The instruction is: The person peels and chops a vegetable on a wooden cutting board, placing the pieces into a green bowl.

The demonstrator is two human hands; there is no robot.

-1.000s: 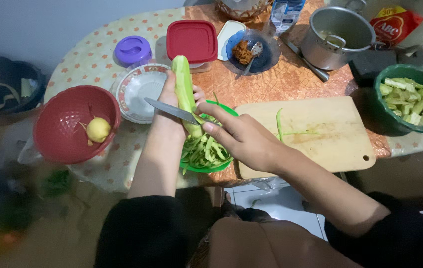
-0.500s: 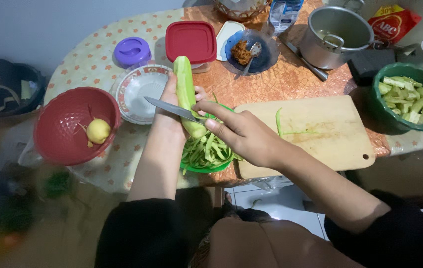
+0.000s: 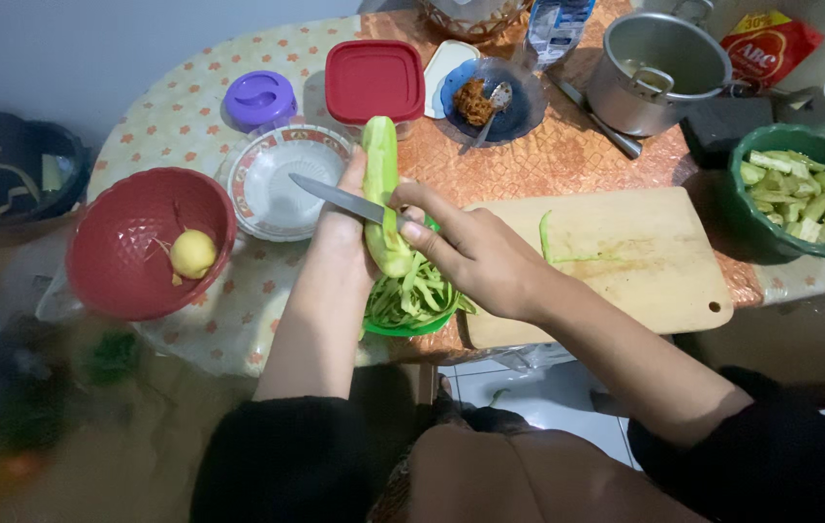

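Left hand (image 3: 346,225) closed around a long pale-green cucumber (image 3: 382,194), gripping its lower half from the left and holding it nearly upright, top end tipped away from the person. Right hand (image 3: 475,254) closed on the handle of a steel kitchen knife (image 3: 340,199); handle hidden in the fist, index finger stretched along the cucumber. Blade runs left across the cucumber about mid-length, edge against the skin, tip out over a white patterned glass bowl (image 3: 281,184).

Cucumber is up off the surface, straight above a small green plastic bowl (image 3: 412,308) heaped with green peel strips (image 3: 410,291); its lower end sits just over the pile, can't tell if touching.

Right of the hands: a pale wooden cutting board (image 3: 625,261) with one thin green peel (image 3: 544,242) lying on it. Farther right, a dark green bowl (image 3: 766,232) holding cut cucumber chunks (image 3: 798,196).

Left: red plastic colander bowl (image 3: 122,281) with a small yellow round fruit (image 3: 192,253) inside.

Far side of the surface (image 3: 170,107), covered in floral cloth: purple-lidded jar (image 3: 259,100), red-lidded square container (image 3: 373,79), blue glass dish (image 3: 519,111) with a spoon and some brown food, steel pot (image 3: 659,73) with its lid dropped inside, red snack packet (image 3: 771,44).

Both forearms bare, black sleeves at the elbows.
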